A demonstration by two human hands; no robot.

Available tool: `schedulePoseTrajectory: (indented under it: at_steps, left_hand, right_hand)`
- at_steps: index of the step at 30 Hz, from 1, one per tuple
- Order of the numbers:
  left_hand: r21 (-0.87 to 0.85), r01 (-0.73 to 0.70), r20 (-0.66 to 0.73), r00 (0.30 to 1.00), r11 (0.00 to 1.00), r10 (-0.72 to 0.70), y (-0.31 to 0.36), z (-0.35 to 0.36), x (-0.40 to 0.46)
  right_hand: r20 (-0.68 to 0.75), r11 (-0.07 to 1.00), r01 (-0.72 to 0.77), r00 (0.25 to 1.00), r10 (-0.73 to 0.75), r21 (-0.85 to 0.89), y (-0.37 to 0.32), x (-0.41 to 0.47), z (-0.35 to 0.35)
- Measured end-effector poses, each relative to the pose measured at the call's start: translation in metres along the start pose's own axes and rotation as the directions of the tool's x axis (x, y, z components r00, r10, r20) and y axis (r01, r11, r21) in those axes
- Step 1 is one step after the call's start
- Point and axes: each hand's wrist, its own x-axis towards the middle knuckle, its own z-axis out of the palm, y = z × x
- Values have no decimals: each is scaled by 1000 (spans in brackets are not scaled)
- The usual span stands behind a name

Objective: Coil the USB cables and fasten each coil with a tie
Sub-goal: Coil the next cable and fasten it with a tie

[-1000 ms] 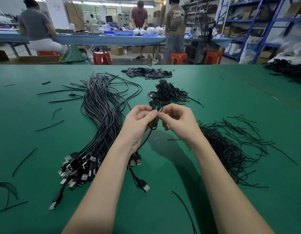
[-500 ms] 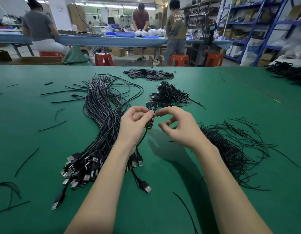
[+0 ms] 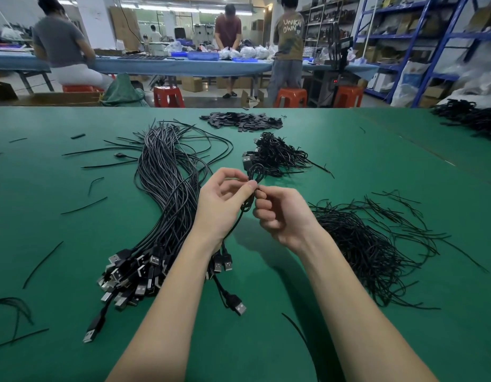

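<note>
Green felt covers the table [image 3: 349,166], and nearest its front edge a lone USB plug [image 3: 237,304] lies between the two forearms. Just beyond, toward the left side, a thick bundle of uncoiled USB cables [image 3: 167,194] runs away from the front edge, its plugs [image 3: 131,274] fanned out at the near end. Above the middle of the table both hands meet over one coiled cable [image 3: 255,173]: the left hand [image 3: 221,201] pinches the coil between thumb and forefinger, its other fingers curled, while the right hand [image 3: 283,213] has its fingers curled in, the fingertips pinching at the coil's waist; the tie itself is too small to make out. Toward the right side lies a loose heap of thin black ties [image 3: 376,244]. Farther back sits a pile of finished coils [image 3: 274,157], then a heap of small flat black pieces [image 3: 241,121] near the far edge. Stray ties dot the left side.
</note>
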Motion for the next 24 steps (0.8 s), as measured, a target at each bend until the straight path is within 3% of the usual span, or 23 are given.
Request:
schedulePoseTrajectory:
  at_steps: [1,2,3,4,5,6,7,9,11,13,14,16,18,19,20,21,22,23,24]
  left_hand:
    - [6,7,-1,1000,1000,-7,0,0,0]
    - [9,26,-2,1000,1000,-26,-1,-1,1]
    - [13,54,-3,999,998,-54,-2,-3,1]
    - [20,86,-7,996,996,-86,-2,-4,1]
    - [25,116,-12,993,993,-116,-3,-6,2]
    - [23,144,-17,990,989,-143,-4,-8,2]
    - [10,167,-20,986,986,-167,-4,-9,2]
    - [-6,190,-16,982,982,-190,-3,-11,3]
    - [9,201,-6,980,980,-201,-3,-12,3]
    - [5,209,7,978,978,-209,-4,-11,2]
    - [2,208,8,978,978,-208,-4,-9,2]
    - [2,184,-7,983,983,-184,-5,-8,1]
    - [2,152,-19,988,988,-152,-5,-7,0]
    - [14,144,-20,989,989,-144,-5,-6,0]
    - [31,144,-22,989,989,-143,-5,-5,0]
    - [44,151,-27,988,988,-150,-5,-5,0]
    - [44,168,-33,985,985,-167,-6,-5,0]
    - [28,191,-39,981,981,-190,-6,-5,1]
    - [4,215,-47,976,977,-214,-7,-6,1]
  right_hand:
    - [30,991,-80,997,77,108,-2,-1,0]
    - [25,995,-82,996,81,62,-3,-1,-1]
    - [-7,985,12,1000,-14,-172,-2,-1,-3]
    - [-19,843,140,984,-176,-519,0,-3,-6]
    - [30,546,232,935,-353,-805,1,-5,-11]
    - [134,257,283,870,-474,-924,3,-5,-17]
    - [235,92,327,822,-519,-940,3,-6,-23]
    - [327,4,395,764,-556,-919,3,-7,-27]
    - [335,-20,396,748,-573,-918,3,-7,-29]
    - [301,63,418,745,-596,-906,5,-6,-25]
    - [253,175,431,762,-596,-885,6,-5,-21]
    - [74,507,359,865,-497,-783,8,-1,-13]
    - [-72,897,157,976,-204,-414,6,2,-3]
    - [-84,985,44,995,-59,-169,3,2,0]
    - [-80,998,-8,997,3,-69,2,2,0]
    - [-79,987,28,996,-41,-160,1,2,-1]
    - [-72,900,135,981,-180,-414,3,1,-4]
    - [-11,688,245,938,-345,-683,7,0,-8]
    - [87,431,313,879,-468,-846,9,-1,-12]
